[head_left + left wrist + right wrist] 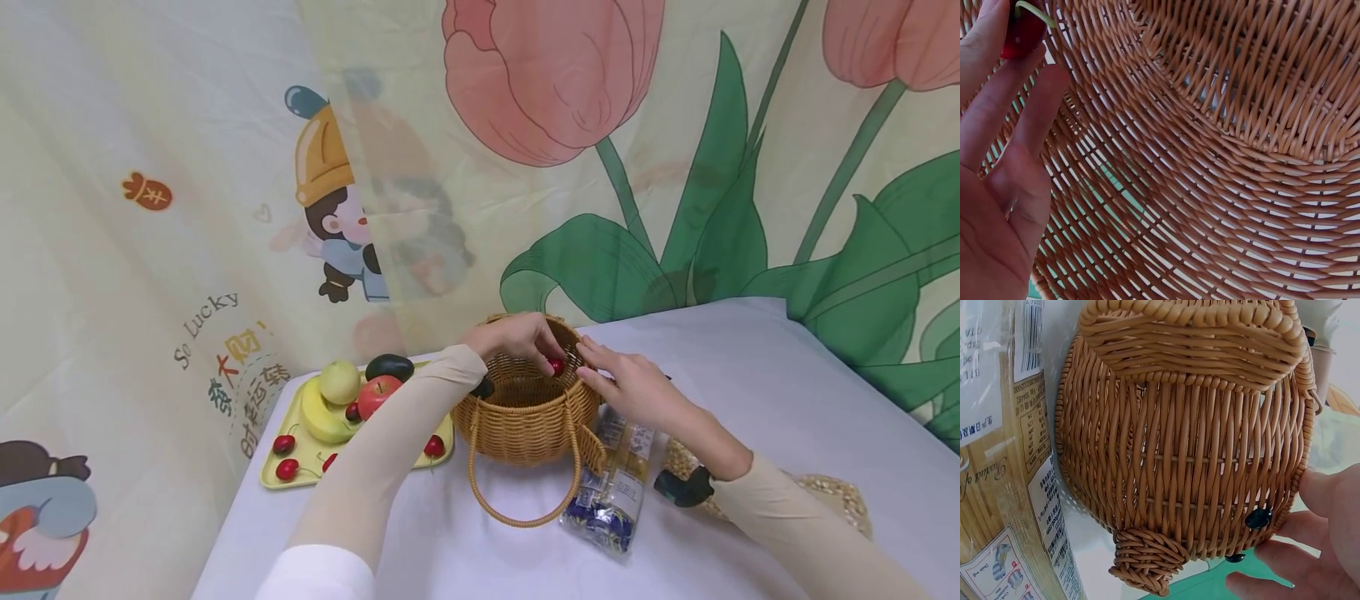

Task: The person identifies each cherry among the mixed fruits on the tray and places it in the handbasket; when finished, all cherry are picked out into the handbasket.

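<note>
Left hand (525, 337) pinches a cherry (556, 367) inside a basket (517, 433)

A thin, pale curtain (495, 200) fills the background, printed with pink tulips and green leaves on the right, cartoon figures and lettering on the left; where its layers overlap, faint shapes show through. In front of it is a table (720, 358) with a smooth, whitish-lilac top, its far edge close to the curtain.

The wicker basket stands upright near the middle of the table, its mouth open, a looped handle (523, 523) hanging down in front. To its left, a yellow tray (288, 418) bears a banana (318, 421), a red apple (378, 393), a pale green fruit (340, 383), a dark fruit (389, 367) and more cherries (287, 469). Just right of the basket lies a clear packet (607, 500), and past it a beige woven item (851, 500), partly hidden by the right arm.

The right hand (637, 387) is loosely spread, fingers mostly extended, touching the basket's right rim. The left hand reaches in through the mouth, thumb and fingertips closed on the cherry near the wall. A short green stem (1036, 14) curves off the fruit.
</note>
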The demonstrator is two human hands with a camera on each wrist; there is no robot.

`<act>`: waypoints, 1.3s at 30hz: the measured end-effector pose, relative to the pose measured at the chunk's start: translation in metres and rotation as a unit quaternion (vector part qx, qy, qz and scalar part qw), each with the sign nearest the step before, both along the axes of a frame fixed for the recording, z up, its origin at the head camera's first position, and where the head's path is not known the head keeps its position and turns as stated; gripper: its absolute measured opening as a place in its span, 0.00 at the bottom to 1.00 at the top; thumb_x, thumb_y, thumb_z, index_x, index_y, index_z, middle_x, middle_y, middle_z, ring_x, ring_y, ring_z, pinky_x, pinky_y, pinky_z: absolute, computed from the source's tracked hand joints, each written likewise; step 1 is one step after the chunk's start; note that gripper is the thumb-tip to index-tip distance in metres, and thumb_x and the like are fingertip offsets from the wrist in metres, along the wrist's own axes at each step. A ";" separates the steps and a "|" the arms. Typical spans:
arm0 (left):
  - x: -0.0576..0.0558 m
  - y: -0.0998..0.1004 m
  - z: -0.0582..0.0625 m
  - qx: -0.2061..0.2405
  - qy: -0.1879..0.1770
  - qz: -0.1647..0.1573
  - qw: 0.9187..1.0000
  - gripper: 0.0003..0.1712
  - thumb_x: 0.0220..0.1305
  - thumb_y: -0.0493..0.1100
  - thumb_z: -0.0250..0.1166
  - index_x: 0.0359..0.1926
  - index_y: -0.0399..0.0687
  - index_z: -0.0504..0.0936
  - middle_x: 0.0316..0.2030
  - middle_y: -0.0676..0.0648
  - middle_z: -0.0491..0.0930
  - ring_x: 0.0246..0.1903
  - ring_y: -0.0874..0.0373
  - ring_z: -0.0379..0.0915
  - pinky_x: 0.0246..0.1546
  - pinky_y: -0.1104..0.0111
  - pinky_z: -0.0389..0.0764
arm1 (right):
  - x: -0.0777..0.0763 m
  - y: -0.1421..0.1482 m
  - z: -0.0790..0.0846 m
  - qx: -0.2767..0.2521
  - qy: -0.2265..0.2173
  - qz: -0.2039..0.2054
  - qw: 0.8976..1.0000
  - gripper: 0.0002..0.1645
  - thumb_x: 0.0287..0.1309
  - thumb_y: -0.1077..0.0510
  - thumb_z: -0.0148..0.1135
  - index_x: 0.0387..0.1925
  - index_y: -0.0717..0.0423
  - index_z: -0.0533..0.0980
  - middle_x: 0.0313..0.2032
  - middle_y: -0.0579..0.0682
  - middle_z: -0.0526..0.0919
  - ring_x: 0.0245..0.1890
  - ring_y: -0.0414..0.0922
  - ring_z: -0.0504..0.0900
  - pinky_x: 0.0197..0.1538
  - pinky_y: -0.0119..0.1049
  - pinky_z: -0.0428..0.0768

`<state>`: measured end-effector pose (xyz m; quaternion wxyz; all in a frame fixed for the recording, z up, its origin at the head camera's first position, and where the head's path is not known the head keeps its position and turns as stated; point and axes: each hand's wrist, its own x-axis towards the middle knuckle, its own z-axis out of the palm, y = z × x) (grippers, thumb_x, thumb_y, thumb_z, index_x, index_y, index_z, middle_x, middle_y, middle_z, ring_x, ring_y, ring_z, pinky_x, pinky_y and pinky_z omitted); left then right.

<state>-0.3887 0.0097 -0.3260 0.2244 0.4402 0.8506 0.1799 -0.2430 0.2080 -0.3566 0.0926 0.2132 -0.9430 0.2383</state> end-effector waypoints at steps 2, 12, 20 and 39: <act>0.000 -0.001 -0.001 0.001 -0.004 0.001 1.000 0.20 0.61 0.37 0.73 0.56 0.41 0.87 0.50 0.43 0.89 0.52 0.56 0.86 0.54 0.70 0.84 | 0.000 -0.001 0.000 -0.001 -0.002 0.000 1.000 0.33 0.79 0.47 0.49 0.74 0.64 0.64 0.75 0.65 0.62 0.70 0.66 0.71 0.67 0.63 0.73; 0.002 -0.004 -0.002 -0.011 0.002 -0.002 1.000 0.21 0.62 0.38 0.73 0.57 0.42 0.86 0.52 0.43 0.88 0.54 0.55 0.85 0.55 0.70 0.84 | 0.000 -0.003 -0.002 -0.005 -0.003 0.002 1.000 0.33 0.79 0.47 0.48 0.74 0.64 0.64 0.75 0.65 0.62 0.70 0.66 0.70 0.68 0.63 0.72; 0.000 -0.007 0.005 0.006 0.025 -0.007 1.000 0.20 0.62 0.40 0.74 0.56 0.41 0.87 0.52 0.43 0.88 0.54 0.55 0.86 0.55 0.71 0.84 | -0.001 -0.005 -0.003 -0.002 -0.001 0.005 1.000 0.33 0.79 0.48 0.49 0.74 0.64 0.64 0.75 0.65 0.62 0.70 0.66 0.70 0.68 0.63 0.73; 0.009 -0.057 0.097 0.094 0.019 0.025 0.995 0.22 0.62 0.34 0.73 0.57 0.35 0.84 0.53 0.37 0.86 0.57 0.46 0.84 0.57 0.63 0.84 | 0.001 -0.003 -0.001 -0.005 0.002 0.002 1.000 0.33 0.79 0.49 0.51 0.74 0.65 0.63 0.76 0.65 0.61 0.69 0.66 0.71 0.67 0.62 0.74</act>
